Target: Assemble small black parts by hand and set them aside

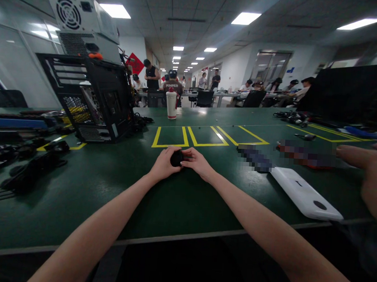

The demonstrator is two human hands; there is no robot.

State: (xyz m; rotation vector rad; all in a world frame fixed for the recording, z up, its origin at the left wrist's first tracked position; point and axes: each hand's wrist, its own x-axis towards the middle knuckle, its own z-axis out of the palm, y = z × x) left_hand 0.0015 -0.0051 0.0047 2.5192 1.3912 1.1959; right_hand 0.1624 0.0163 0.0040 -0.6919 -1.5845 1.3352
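Between my two hands is a small round black object (176,158), whose exact kind I cannot make out. My left hand (164,165) curves around its left side, thumb in front and fingers behind. From the right, the fingertips of my right hand (198,162) press against it. Both hands are close to the green tabletop (185,200), just in front of the yellow tape outlines (170,146). Whether the object rests on the table or is slightly raised cannot be told.
An open black computer case (98,97) with a power supply (84,17) on top stands at left, near black cables (33,165). A white-and-red cup (171,105) stands behind. At right lie a white device (306,195), blurred phone-like items (254,158) and another person's hand (360,158).
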